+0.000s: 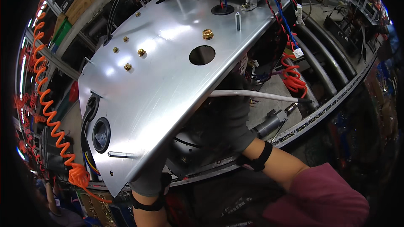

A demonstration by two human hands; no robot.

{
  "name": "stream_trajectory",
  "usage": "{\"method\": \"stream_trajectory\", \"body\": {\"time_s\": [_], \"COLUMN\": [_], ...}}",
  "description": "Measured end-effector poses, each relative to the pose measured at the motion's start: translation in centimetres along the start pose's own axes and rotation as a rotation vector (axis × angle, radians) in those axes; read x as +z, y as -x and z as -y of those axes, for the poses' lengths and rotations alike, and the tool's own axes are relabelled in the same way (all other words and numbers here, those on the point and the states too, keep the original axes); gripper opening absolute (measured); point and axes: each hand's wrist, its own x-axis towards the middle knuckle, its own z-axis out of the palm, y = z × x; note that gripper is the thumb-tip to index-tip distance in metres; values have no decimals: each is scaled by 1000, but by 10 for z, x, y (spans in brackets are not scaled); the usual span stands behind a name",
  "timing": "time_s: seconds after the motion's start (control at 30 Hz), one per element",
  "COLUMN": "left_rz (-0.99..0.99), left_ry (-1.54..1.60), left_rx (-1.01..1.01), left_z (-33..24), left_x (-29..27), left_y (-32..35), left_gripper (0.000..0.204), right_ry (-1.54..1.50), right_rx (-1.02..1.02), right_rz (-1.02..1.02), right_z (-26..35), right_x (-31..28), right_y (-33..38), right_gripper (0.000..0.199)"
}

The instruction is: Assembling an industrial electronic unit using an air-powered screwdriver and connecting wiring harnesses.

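A broad silvery sheet-metal panel stretches across the middle, tilted, with brass-coloured bolts, round holes and short metal standoffs on it. Both my arms reach beneath its near edge. My left hand, in a dark grey glove, goes under the lower left part of the panel; its fingers are hidden. My right hand, gloved the same way, is under the right edge, and its fingers cannot be seen either. Just above the right glove, a white sleeved cable with a black end sticks out from below the panel.
Beside my right wrist lies a grey power tool. Red, blue and black wires with a white connector hang over the panel's far right corner. An orange coiled air hose hangs at the left. Metal rollers run along the right.
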Motion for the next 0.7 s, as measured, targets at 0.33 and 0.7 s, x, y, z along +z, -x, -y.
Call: {"method": "stream_trajectory", "body": {"time_s": [0.33, 0.7], "left_rz": [104, 211], "left_ry": [1087, 881], "left_rx": [-350, -274], "left_z": [41, 53], "left_x": [6, -5], "left_y": [-11, -3], "left_gripper": [76, 71], "right_ry": [234, -365], "right_rx": [-355, -40], "right_rz": [21, 122], "right_z": [34, 41], "right_x": [-21, -24], "right_y": [-15, -21], "right_gripper": [77, 67]}}
